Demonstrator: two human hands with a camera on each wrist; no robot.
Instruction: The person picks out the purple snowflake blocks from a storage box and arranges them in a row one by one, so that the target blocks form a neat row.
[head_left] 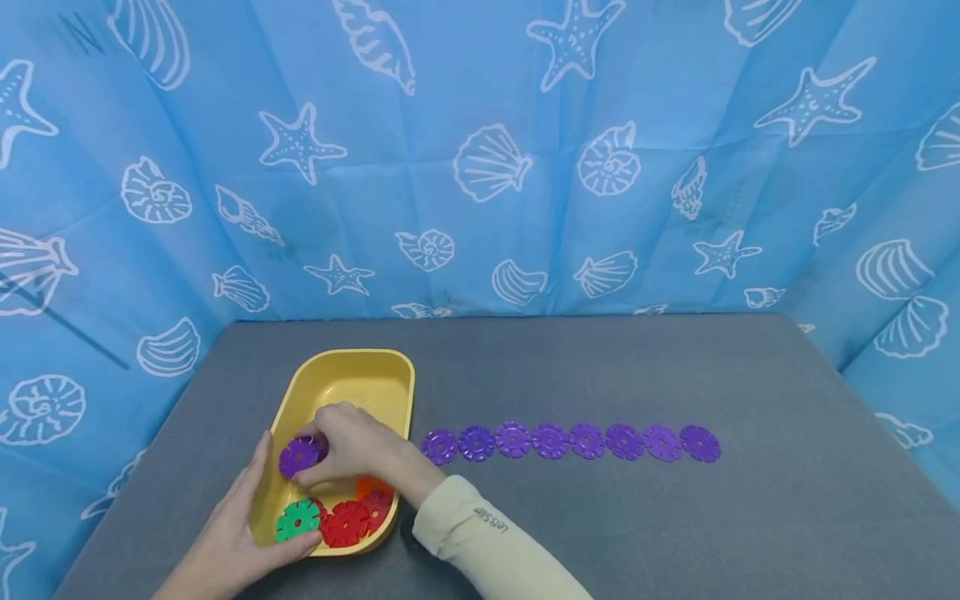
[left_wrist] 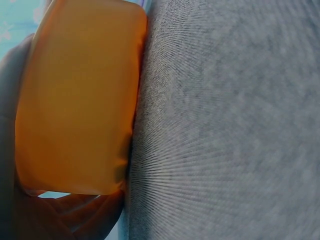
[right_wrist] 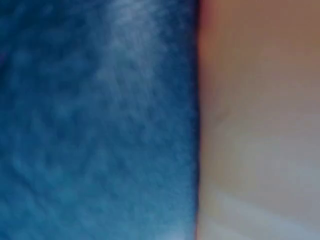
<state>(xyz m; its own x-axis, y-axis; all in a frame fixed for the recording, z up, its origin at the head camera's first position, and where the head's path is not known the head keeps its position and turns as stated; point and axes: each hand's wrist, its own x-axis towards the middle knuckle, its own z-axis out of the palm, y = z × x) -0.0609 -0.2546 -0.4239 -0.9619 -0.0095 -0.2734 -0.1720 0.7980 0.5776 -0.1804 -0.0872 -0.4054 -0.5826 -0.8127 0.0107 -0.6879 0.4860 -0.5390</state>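
Note:
In the head view a yellow plastic tray [head_left: 367,358] stands on the left of the table. My right hand [head_left: 356,442] reaches into it and pinches a purple notched disc [head_left: 298,457] between thumb and fingers. Lower in the tray lie a green notched disc [head_left: 297,521], several red discs [head_left: 346,524] and an orange one [head_left: 367,487], partly covered. My left hand [head_left: 240,533] holds the tray at its near left corner, fingers along the left side and thumb at the front rim. The left wrist view shows the tray's outer wall [left_wrist: 80,100] with the hand around it.
To the right of the tray, several purple discs [head_left: 550,441] lie flat in a sideways row on the grey table [head_left: 600,367]. A blue curtain [head_left: 480,208] with shell prints hangs behind. The right wrist view is blurred. A dark object [head_left: 411,529] is half hidden beneath the right sleeve.

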